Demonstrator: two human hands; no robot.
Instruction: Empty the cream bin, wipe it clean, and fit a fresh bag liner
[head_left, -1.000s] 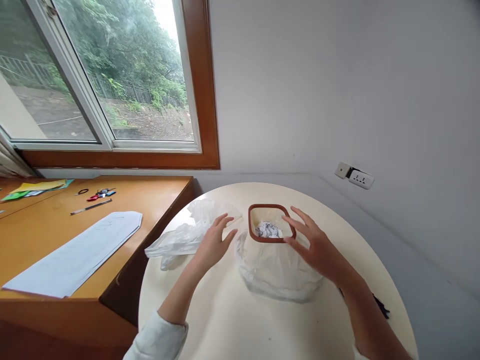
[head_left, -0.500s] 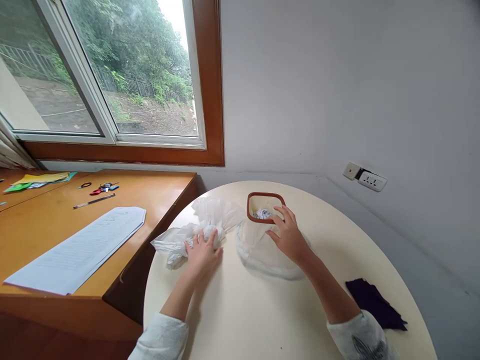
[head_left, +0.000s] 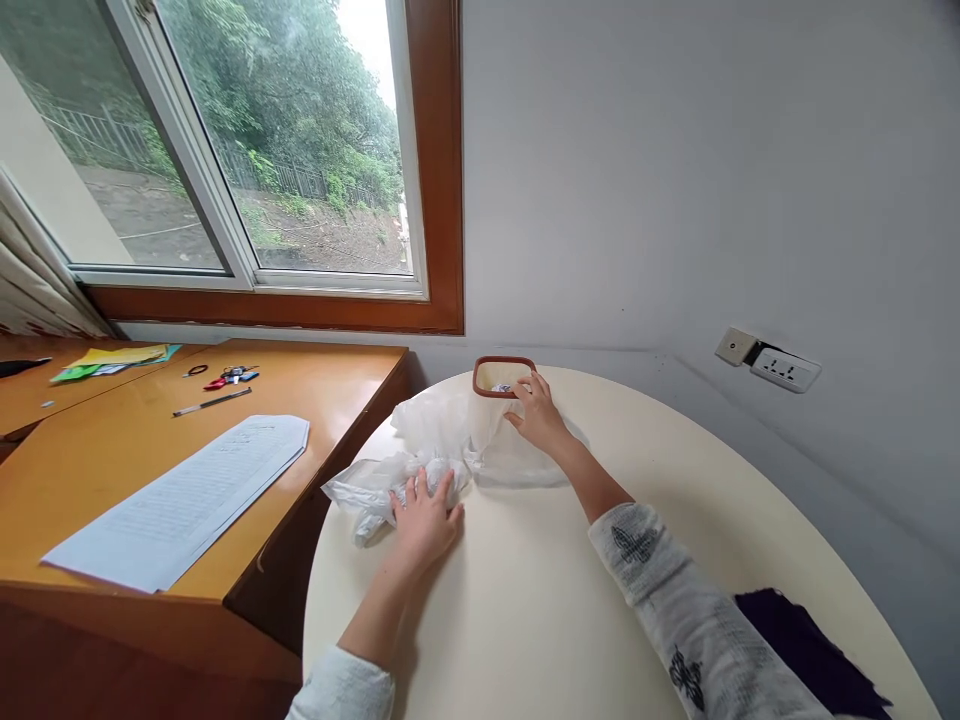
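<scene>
- Head view: a person sits at a round cream surface [head_left: 525, 610] with both hands out among plastic bags and a small bin, a window and a wooden desk to their left.
- Left hand [head_left: 426, 518] lies palm down, fingers spread and flat, pressing on the near end of a crumpled clear plastic bag [head_left: 420, 450]; nothing is pinched, the bag is only pinned under the fingertips.
- That bag runs with its long axis from the near left edge of the surface, by the left hand, away and rightward toward the bin, where it bunches up against the liner.
- Right hand [head_left: 538, 415] reaches farther out, fingers curled loosely at the near rim of the small bin [head_left: 504, 376], a cream tub with a brown square rim; it touches the rim and the liner there, though whether it grips film between the fingertips cannot be told.
- A second sheet of clear film, the liner [head_left: 525, 462], spills from the bin down onto the surface and spreads toward the person, under and beside the right wrist.
- Bin stands at the far edge of the surface, straight ahead of the right hand and well beyond the left; the right hand is plainly the nearer one to it, the left the nearer to the loose bag.
- A dark cloth [head_left: 810, 650] lies at the near right edge, apart from both hands; papers [head_left: 187, 495] and a pen [head_left: 211, 402] lie on the desk.
</scene>
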